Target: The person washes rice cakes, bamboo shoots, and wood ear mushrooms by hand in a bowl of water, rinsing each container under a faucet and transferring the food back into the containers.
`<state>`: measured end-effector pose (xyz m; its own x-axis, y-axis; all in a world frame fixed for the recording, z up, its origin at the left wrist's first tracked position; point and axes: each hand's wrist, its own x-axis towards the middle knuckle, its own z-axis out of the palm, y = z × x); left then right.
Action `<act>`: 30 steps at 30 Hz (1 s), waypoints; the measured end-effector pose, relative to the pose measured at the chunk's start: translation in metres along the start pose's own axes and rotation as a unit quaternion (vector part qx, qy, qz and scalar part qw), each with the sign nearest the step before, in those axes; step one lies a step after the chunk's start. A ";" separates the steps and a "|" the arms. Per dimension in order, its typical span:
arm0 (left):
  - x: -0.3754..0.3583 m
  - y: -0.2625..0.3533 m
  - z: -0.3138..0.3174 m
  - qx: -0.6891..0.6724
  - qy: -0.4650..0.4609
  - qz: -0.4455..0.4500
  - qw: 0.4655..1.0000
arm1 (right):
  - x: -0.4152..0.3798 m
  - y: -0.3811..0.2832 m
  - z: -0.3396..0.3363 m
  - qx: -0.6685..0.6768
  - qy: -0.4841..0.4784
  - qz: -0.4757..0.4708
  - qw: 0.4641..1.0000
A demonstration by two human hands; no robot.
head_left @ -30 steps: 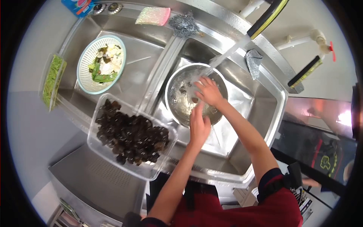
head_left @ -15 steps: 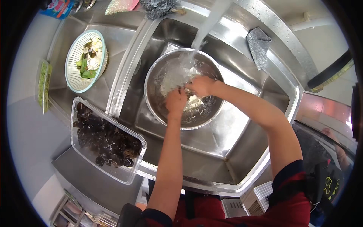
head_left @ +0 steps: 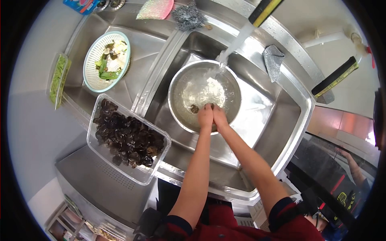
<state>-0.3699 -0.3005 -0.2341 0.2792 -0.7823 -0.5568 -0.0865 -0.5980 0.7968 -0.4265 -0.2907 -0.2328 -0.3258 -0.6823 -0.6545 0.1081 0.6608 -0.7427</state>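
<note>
A round metal basin [head_left: 172,105] of water stands in the right sink bowl, under a running stream of water [head_left: 230,51]. My left hand [head_left: 205,117] and my right hand [head_left: 219,116] are pressed together at the basin's near side, fingers closed. Between the fingertips shows a bit of dark wood ear mushroom [head_left: 212,105], mostly hidden by the hands. Another wood ear piece [head_left: 194,109] floats just left of them. White foam [head_left: 213,90] lies on the water farther back.
A clear plastic tub [head_left: 91,138] of wood ear mushrooms [head_left: 128,136] sits at the sink's near-left edge. In the left bowl is a colander [head_left: 89,66] with food scraps. A steel scourer [head_left: 188,17], pink sponge [head_left: 156,9] and grey cloth [head_left: 274,62] lie along the rim.
My hands have drawn toward the basin's near side and come together. More of the foam and the floating dark piece shows. The camera view has shifted, bringing the faucet end into sight.
</note>
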 end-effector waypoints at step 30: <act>-0.161 0.127 -0.420 0.191 0.156 0.191 0.950 | -0.061 -0.075 0.055 -0.156 -0.032 -0.165 0.973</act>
<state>-0.0242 -0.1774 0.0556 0.4220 -0.9010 -0.1005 -0.5623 -0.3470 0.7506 -0.3628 -0.3162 -0.1451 -0.2345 -0.8851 -0.4019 -0.2866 0.4580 -0.8415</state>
